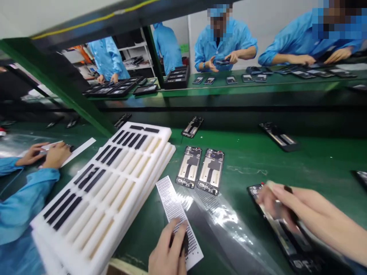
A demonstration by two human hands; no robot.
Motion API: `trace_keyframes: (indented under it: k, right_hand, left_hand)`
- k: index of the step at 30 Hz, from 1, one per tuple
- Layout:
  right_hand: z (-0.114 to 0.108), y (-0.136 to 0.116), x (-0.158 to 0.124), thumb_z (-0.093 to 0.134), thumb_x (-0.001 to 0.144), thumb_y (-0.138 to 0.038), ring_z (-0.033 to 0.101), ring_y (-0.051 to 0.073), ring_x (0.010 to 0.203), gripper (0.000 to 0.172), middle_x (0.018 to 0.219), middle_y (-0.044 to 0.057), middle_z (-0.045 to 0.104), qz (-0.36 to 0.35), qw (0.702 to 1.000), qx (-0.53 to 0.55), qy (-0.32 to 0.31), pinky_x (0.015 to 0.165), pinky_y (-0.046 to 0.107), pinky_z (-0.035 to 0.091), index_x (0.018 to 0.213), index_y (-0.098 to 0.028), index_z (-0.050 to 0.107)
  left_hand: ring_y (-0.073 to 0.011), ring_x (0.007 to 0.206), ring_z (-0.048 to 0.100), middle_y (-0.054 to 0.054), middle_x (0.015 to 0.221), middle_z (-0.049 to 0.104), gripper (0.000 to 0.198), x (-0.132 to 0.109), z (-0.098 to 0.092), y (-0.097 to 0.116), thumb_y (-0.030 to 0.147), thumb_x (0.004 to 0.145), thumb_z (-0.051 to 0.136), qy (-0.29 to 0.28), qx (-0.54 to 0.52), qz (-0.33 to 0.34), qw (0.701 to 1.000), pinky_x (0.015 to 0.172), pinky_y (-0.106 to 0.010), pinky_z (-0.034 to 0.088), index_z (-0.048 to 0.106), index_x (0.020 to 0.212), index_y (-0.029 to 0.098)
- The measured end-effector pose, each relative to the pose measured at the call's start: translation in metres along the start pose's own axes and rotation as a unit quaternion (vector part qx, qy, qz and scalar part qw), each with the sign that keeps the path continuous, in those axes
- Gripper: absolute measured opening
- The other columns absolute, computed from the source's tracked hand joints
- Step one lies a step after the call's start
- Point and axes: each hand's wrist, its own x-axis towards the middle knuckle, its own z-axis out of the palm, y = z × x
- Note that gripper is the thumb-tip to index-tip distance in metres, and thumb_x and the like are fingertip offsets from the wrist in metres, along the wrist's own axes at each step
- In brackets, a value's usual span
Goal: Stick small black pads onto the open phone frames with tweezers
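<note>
My left hand (169, 250), at the bottom centre, has bent fingers on a white strip sheet (172, 200) covered with rows of small dark dots. Something dark shows between those fingers. Over at the right, my right hand (282, 206) is blurred, its fingers drawn together just above an opened phone (298, 240); whatever they pinch is too smeared to name. Two more opened phones lie side by side in the middle, the left one (188, 167) and the right one (211, 172), with silvery insides and black ribbon strips. Clear shiny film (229, 229) lies below them.
Stacked white foam trays (114, 172) with black strips in some slots stand left. Other phones (192, 126) (279, 136) lie farther back. A co-worker's hands (57, 152) work at far left. A green post (63, 88) and shelf (243, 86) rise ahead, with co-workers in blue beyond.
</note>
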Motion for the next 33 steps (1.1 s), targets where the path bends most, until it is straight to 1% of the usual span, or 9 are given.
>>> trace_keyframes:
  k: [5,10,14,19,23,25,29,31,33]
  right_hand:
    - [0.065,-0.043,0.065,0.029,0.098,-0.073,0.067,0.017,0.056,0.075,0.063,0.008,0.073,-0.054,0.987,0.124,-0.083,0.059,0.030,0.056,0.075,-0.016,0.073]
    - [0.111,-0.037,0.089,0.053,0.094,-0.065,0.071,0.018,0.065,0.052,0.072,0.006,0.077,-0.097,0.974,0.097,-0.178,0.064,0.030,0.056,0.085,-0.017,0.070]
    - [0.120,-0.032,0.086,0.059,0.096,-0.048,0.072,0.019,0.072,0.035,0.078,0.005,0.077,-0.115,0.970,0.067,-0.204,0.070,0.029,0.054,0.086,-0.017,0.071]
    - [0.121,-0.036,0.083,0.049,0.100,-0.056,0.076,0.020,0.076,0.050,0.089,0.008,0.078,-0.095,0.964,0.105,-0.227,0.070,0.029,0.060,0.086,-0.016,0.074]
    - [0.102,-0.053,0.064,0.049,0.101,-0.056,0.078,0.022,0.084,0.051,0.097,0.009,0.079,-0.090,0.963,0.185,-0.171,0.077,0.029,0.064,0.084,-0.018,0.080]
    - [0.092,-0.061,0.049,0.054,0.100,-0.050,0.078,0.021,0.083,0.043,0.095,0.008,0.080,-0.101,0.966,0.217,-0.101,0.077,0.028,0.065,0.085,-0.023,0.082]
    - [0.084,-0.067,0.025,0.059,0.098,-0.047,0.079,0.020,0.078,0.032,0.086,0.004,0.081,-0.157,0.973,0.167,0.011,0.071,0.021,0.065,0.086,-0.031,0.083]
    - [0.085,-0.067,0.021,0.058,0.098,-0.047,0.079,0.019,0.077,0.030,0.085,0.002,0.081,-0.175,0.972,0.151,0.039,0.070,0.019,0.064,0.088,-0.033,0.083]
    - [0.086,-0.066,0.021,0.058,0.099,-0.046,0.079,0.019,0.078,0.029,0.085,0.001,0.081,-0.181,0.971,0.150,0.046,0.070,0.020,0.064,0.089,-0.033,0.082]
  left_hand:
    - [-0.0246,0.100,0.068,-0.008,0.155,0.049,0.079,0.020,-0.011,0.005,-0.006,0.076,0.046,-0.141,0.191,0.088,0.967,0.065,-0.029,0.060,0.050,0.149,0.027]
    - [-0.0249,0.085,0.068,-0.006,0.157,0.046,0.085,0.024,-0.017,0.003,-0.003,0.069,0.052,-0.200,0.255,0.097,0.941,0.059,-0.032,0.058,0.052,0.147,0.030]
    - [-0.0247,0.086,0.069,-0.009,0.155,0.049,0.086,0.026,-0.020,0.001,-0.003,0.069,0.051,-0.226,0.250,0.117,0.934,0.060,-0.032,0.059,0.050,0.149,0.028]
    - [-0.0262,0.082,0.071,-0.016,0.142,0.061,0.074,0.033,-0.021,-0.004,-0.001,0.071,0.049,-0.229,0.200,0.124,0.945,0.059,-0.035,0.059,0.058,0.141,0.023]
    - [-0.0263,0.100,0.071,-0.012,0.124,0.071,0.053,0.043,-0.023,0.005,0.004,0.089,0.041,-0.141,-0.088,-0.051,0.985,0.078,-0.034,0.059,0.057,0.136,0.024]
    - [-0.0179,0.076,0.070,-0.007,0.096,0.073,0.036,0.051,-0.026,0.017,0.022,0.102,0.041,-0.098,-0.353,-0.201,0.909,0.067,-0.027,0.057,0.054,0.135,0.025]
    - [-0.0068,0.050,0.055,-0.003,0.089,0.069,0.033,0.065,-0.030,0.046,0.045,0.100,0.055,-0.104,-0.722,-0.291,0.619,0.044,-0.017,0.045,0.058,0.126,0.024]
    - [-0.0066,0.054,0.058,-0.003,0.089,0.070,0.031,0.069,-0.030,0.055,0.041,0.098,0.060,-0.108,-0.779,-0.282,0.550,0.049,-0.018,0.048,0.062,0.124,0.024]
    - [-0.0065,0.055,0.058,-0.002,0.085,0.069,0.027,0.070,-0.029,0.059,0.037,0.099,0.061,-0.108,-0.801,-0.280,0.518,0.051,-0.018,0.049,0.063,0.122,0.024]
